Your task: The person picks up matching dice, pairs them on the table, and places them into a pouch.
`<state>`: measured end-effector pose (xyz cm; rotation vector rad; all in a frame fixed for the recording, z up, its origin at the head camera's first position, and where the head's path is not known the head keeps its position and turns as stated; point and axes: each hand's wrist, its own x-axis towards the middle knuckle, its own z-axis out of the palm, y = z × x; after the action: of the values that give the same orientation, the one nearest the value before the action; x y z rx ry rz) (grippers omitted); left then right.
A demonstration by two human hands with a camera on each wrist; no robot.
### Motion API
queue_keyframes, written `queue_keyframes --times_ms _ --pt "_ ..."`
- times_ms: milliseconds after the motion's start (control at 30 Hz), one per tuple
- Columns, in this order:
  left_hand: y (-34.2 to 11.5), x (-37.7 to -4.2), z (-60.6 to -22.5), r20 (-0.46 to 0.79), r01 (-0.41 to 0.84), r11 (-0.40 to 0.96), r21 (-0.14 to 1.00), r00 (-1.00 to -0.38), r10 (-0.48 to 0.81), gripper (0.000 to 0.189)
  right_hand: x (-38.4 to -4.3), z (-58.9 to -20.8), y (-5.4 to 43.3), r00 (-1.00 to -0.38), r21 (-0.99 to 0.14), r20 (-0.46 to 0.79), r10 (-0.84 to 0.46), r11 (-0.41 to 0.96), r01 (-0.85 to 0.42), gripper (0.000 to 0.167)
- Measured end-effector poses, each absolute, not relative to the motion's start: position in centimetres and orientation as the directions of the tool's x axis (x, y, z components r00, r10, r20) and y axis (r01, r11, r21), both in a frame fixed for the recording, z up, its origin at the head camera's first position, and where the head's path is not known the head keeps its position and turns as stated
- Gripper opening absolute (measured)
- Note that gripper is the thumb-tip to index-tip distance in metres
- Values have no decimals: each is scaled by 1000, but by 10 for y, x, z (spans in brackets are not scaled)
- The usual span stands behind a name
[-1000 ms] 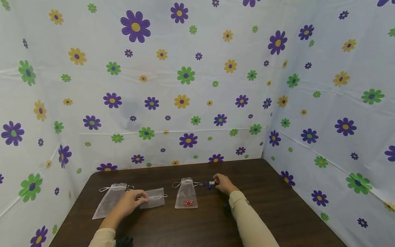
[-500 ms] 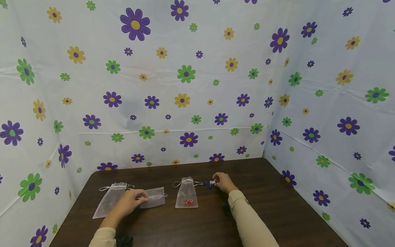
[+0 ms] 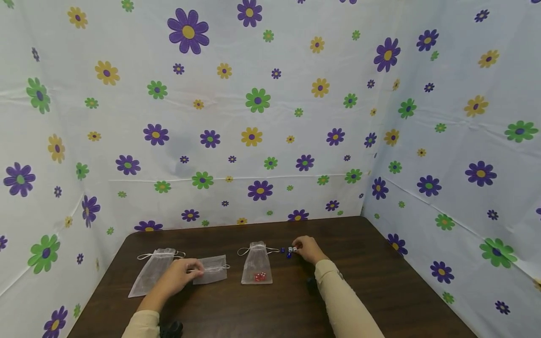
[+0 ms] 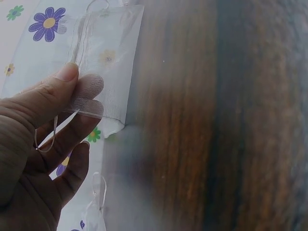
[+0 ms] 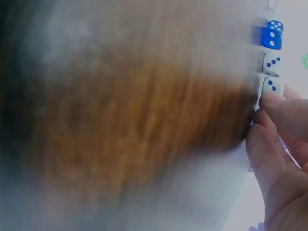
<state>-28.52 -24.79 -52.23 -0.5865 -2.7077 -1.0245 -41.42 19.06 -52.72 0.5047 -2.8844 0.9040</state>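
Observation:
My left hand point(image 3: 176, 275) pinches a sheer white drawstring pouch point(image 4: 113, 82) between thumb and fingers; its fingertips show through the mesh in the left wrist view. No contents are visible in that pouch. At the right, my right hand point(image 3: 310, 249) holds a white die point(image 5: 273, 85) with blue pips, thumb on its lower part. Against it sits another white die point(image 5: 272, 64). Beyond that are blue dice point(image 5: 272, 38) with white pips. A second sheer pouch point(image 3: 257, 258) lies between the hands, with red dice point(image 3: 259, 277) inside.
Another sheer pouch point(image 3: 154, 272) lies left of my left hand, its cord spread out. The dark wooden table point(image 3: 262, 310) ends at flower-printed white cloth point(image 3: 228, 108) behind and at the sides.
The white die at my right fingertips now shows beside the other white die; the right hand has shifted only slightly. My left hand keeps its hold on the pouch.

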Motion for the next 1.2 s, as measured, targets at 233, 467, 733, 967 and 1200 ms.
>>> queue_keyframes --times_ms 233,467,733,967,1200 --pt "-249 -283 -521 310 416 701 580 -908 282 9 -415 -524 192 -939 -534 186 -291 772 -345 10" --pt "-248 -284 -519 300 406 688 602 -913 276 8 -413 -509 185 -922 -549 233 -308 741 -387 9" --pt "-246 -285 -514 303 402 675 619 -915 268 8 -411 -477 159 -887 -555 258 -384 692 -461 10" --pt "-246 -286 -512 273 380 681 626 -925 266 7 -407 -456 131 -848 -542 271 -456 656 -526 10" --pt "-245 -286 -511 271 374 696 613 -927 260 7 -397 -440 102 -799 -525 299 -521 609 -594 13"
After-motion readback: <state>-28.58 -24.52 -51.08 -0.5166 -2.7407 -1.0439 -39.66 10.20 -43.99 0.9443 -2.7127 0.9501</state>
